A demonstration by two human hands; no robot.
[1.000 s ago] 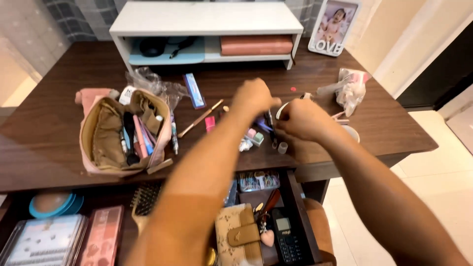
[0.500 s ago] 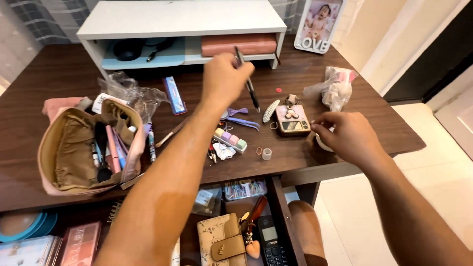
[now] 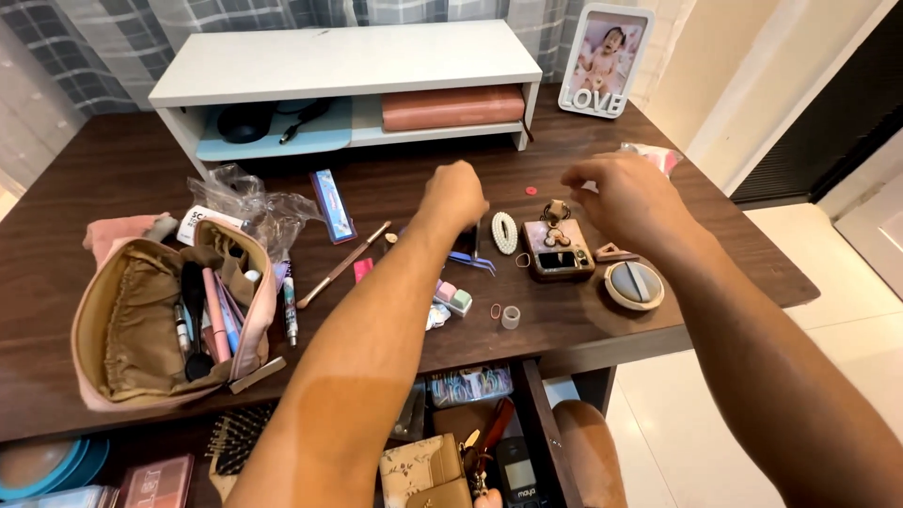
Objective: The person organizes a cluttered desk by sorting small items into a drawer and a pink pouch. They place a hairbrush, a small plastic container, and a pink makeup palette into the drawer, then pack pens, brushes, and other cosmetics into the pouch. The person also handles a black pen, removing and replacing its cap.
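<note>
While stretched out over the middle of the dark worktop (image 3: 113, 169), left hand (image 3: 453, 198) bent down at the wrist, fingers closed on a small dark thing (image 3: 466, 240) (kind too hard to tell) just above the purple tweezers (image 3: 482, 265). Beside it toward the right edge, a white beaded hair clip (image 3: 505, 231), then a pink flip phone with a bear charm (image 3: 559, 247). Right hand (image 3: 628, 196) raised over that phone, fingers curled loosely and holding nothing visible; whether thumb and forefinger touched, impossible to tell. Near the right front corner, a round compact (image 3: 634, 285). Toward the front edge, pastel block erasers (image 3: 452, 297), a small ring (image 3: 496, 310) and a little tape roll (image 3: 510, 318). At the left front, an open pink pouch (image 3: 132, 325) stuffed with brushes and pens. Along the back edge, a white riser shelf (image 3: 339, 61) and a photo frame (image 3: 604, 58).
</note>
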